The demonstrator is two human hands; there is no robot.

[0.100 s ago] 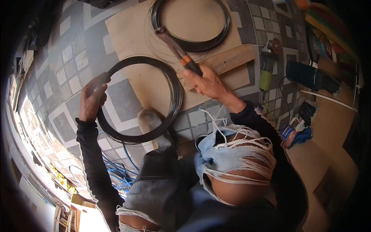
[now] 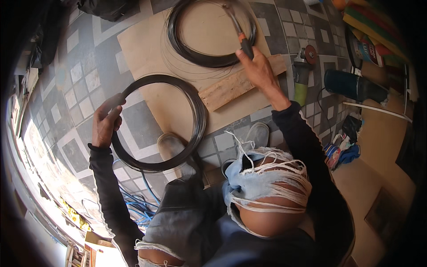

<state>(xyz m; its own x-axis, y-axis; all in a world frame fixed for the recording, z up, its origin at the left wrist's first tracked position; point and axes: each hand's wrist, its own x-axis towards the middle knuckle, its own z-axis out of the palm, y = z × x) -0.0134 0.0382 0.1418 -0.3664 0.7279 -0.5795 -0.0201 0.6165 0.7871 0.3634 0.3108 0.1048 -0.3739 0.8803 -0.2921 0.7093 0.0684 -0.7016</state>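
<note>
Below, grey patterned floor tiles [image 2: 75, 73] carry a flat tan board [image 2: 142, 51] bearing a round dark-wire coil [image 2: 202, 60]; the left hand [image 2: 105, 122] grips a nearer black wire ring [image 2: 199, 111]; near both lies a rough brown wooden plank [image 2: 235, 88]; the right hand [image 2: 261, 73] clasps orange-and-black-handled metal pincers [image 2: 241, 37] over the far coil.

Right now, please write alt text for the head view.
The left hand grips a dark wire coil while the right hand holds a black-and-orange tool over a second coil. A wooden board lies on a brown sheet, with an angle grinder to its right.
</note>
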